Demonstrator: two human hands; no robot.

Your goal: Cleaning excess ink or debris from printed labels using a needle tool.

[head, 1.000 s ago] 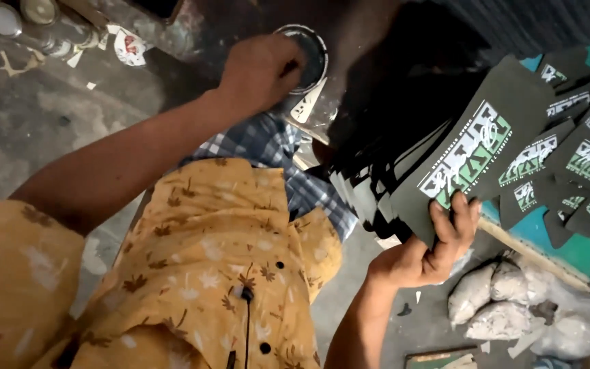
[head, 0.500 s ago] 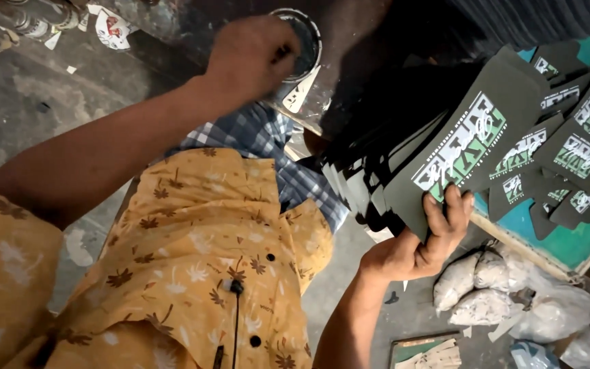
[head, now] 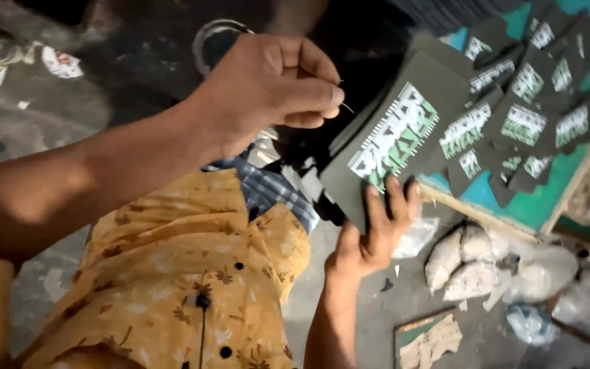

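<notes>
My right hand (head: 370, 239) grips the lower edge of a stack of dark cards (head: 394, 133) with a white and green print, fanned out a little and held up in front of me. My left hand (head: 268, 89) is pinched shut on a thin pointed sliver (head: 345, 106), dark and needle-like; its tip sits just left of the top card's upper edge. What the sliver is exactly I cannot make out. A round metal tin (head: 214, 41) shows behind the left wrist, partly hidden by it.
More of the same printed dark cards (head: 527, 116) lie overlapping on a teal board (head: 544, 201) at the right. Lumpy white bags (head: 469, 263) and plastic scraps lie on the grey floor below it. A framed card scrap (head: 428, 338) lies near the bottom.
My left hand has come away from the round tin and moved down and right to the card stack, now pinching the thin sliver. My right hand keeps hold of the stack.
</notes>
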